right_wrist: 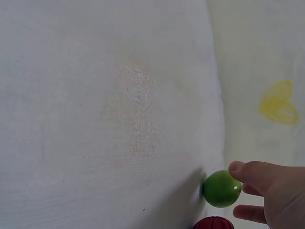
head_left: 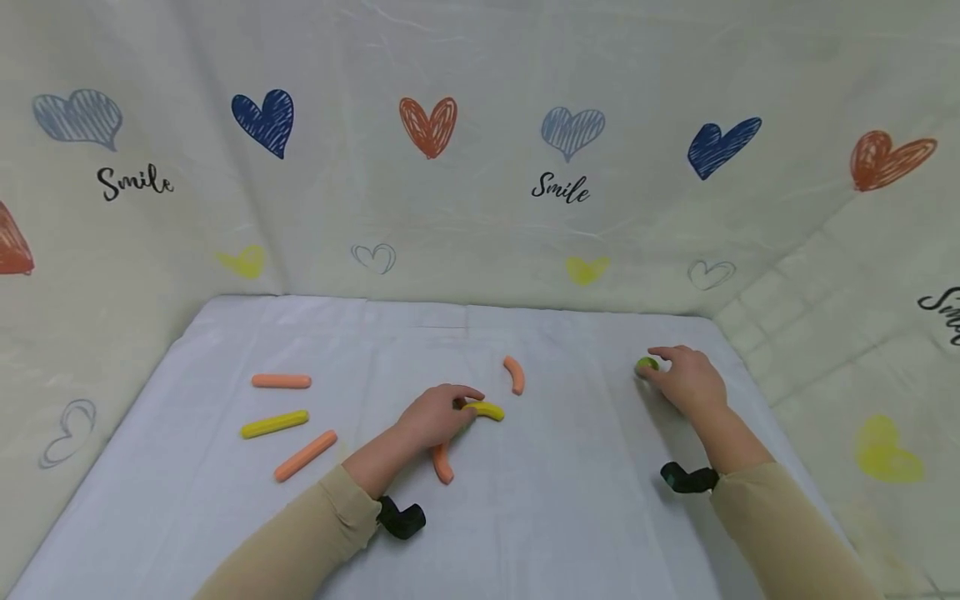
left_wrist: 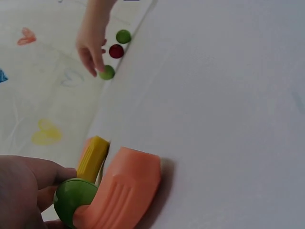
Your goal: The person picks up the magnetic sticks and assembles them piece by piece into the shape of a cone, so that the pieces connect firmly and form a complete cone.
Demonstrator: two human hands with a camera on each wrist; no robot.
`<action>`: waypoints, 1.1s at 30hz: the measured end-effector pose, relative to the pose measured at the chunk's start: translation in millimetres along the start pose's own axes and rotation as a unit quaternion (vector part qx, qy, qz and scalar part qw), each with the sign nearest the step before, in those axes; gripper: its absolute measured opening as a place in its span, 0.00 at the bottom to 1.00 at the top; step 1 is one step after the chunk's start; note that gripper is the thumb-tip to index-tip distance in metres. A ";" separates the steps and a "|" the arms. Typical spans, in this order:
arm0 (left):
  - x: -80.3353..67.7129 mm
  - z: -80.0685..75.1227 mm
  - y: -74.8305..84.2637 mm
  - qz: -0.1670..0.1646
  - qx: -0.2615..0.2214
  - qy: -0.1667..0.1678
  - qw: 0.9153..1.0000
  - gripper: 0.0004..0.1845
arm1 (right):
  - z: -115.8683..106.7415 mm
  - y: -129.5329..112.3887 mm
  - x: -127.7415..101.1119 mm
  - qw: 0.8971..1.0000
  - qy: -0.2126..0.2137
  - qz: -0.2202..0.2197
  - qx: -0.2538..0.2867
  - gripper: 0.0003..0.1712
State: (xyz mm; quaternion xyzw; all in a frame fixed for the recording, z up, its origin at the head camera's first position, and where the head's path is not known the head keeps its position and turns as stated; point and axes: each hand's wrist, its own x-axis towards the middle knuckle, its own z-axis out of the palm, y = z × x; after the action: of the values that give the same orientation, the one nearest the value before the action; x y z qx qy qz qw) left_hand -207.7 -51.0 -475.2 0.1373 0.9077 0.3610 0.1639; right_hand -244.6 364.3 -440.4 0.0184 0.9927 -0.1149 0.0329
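Note:
My right hand (head_left: 686, 381) pinches a small green ball (right_wrist: 222, 189) between thumb and fingers, at the right side of the table. Right beside that ball is a red ball (right_wrist: 214, 223), with a second green ball (left_wrist: 123, 36) past it; both are hidden behind the hand in the head view. Near the middle, my left hand (head_left: 435, 414) holds another green ball (left_wrist: 74, 200) in its fingertips, which the head view hides. Around it lie a curved yellow piece (head_left: 486, 410) just by the fingers and a curved orange piece (head_left: 442, 464) partly under the hand.
Another curved orange piece (head_left: 514, 376) lies farther back. At the left are two straight orange sticks (head_left: 281, 381) and a straight yellow stick (head_left: 274, 423) between them. A white cloth covers the table (head_left: 570, 500); heart-printed sheets (head_left: 480, 208) hang behind and at the sides.

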 end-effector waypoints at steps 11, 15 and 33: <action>9.6 -7.2 -5.5 -0.013 -0.044 -0.045 0.998 0.15 | 0.3 -5.6 7.8 0.999 -0.029 0.020 -0.019 0.31; 12.4 -9.7 -9.5 -0.005 -0.059 -0.058 0.997 0.15 | 2.0 -5.6 5.1 1.000 -0.025 0.012 -0.012 0.30; 16.1 -19.2 -13.1 -0.011 -0.088 -0.073 0.993 0.15 | 14.7 -39.1 -20.8 0.998 0.021 -0.047 0.040 0.25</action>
State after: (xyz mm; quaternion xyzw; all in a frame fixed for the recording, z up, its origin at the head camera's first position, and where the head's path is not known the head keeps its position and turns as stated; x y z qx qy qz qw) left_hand -231.7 -66.0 -474.4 0.1385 0.8596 0.4263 0.2455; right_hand -224.7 322.2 -444.3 -0.0241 0.9875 -0.1556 0.0056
